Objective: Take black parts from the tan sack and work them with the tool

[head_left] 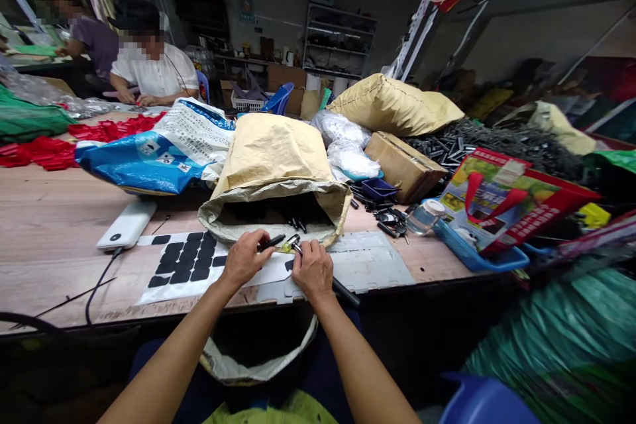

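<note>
My left hand (248, 257) is closed round a small black cylindrical piece (271, 242) at the table's front edge. Close on its right, my right hand (313, 267) pinches a dark rod-like tool (346, 293), whose thick end sticks out below the palm. Between the two hands is a small yellow and metal part (291, 243). Just behind them lies the open mouth of a tan sack (278, 149), with black pieces (297, 224) inside. A white sheet with black square stickers (186, 258) lies left of my hands.
A white power bank (126, 226) with a cable lies at left. Behind are a blue and white bag (163, 146) and red pieces. On the right stand a jar (425, 216), a blue tray (477, 257) and a red bag. Another open sack hangs below the edge. Two people sit far left.
</note>
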`<act>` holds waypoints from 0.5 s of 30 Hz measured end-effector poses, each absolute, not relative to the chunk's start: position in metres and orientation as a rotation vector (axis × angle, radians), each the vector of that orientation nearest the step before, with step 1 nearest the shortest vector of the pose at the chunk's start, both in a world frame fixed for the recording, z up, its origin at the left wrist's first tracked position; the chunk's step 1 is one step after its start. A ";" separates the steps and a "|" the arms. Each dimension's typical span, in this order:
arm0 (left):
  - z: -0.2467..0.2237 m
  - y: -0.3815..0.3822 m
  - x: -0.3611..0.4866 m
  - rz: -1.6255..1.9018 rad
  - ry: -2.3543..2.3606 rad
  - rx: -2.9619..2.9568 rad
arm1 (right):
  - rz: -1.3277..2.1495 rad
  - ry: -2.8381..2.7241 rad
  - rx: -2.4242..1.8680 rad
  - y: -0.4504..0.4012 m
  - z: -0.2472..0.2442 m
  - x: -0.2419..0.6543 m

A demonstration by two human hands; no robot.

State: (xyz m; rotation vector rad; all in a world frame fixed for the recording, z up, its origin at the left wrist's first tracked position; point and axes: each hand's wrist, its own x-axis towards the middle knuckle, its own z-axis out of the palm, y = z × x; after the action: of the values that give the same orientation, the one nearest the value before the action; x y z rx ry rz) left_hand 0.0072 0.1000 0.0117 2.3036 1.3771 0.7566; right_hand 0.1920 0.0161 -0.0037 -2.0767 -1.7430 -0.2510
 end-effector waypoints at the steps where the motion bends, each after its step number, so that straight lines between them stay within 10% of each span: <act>1: 0.005 0.091 0.003 0.758 1.299 2.304 | -0.252 -1.736 -2.086 0.016 -0.004 0.192; 15: -0.023 0.077 -0.006 0.783 1.138 2.276 | -0.125 -1.700 -1.867 0.008 0.005 0.203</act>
State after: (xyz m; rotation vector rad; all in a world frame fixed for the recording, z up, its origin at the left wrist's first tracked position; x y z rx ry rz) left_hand -0.0059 0.0771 -0.0233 2.2765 1.1382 0.7830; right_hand 0.2032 0.0085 0.0051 -1.8670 -1.6997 -0.1250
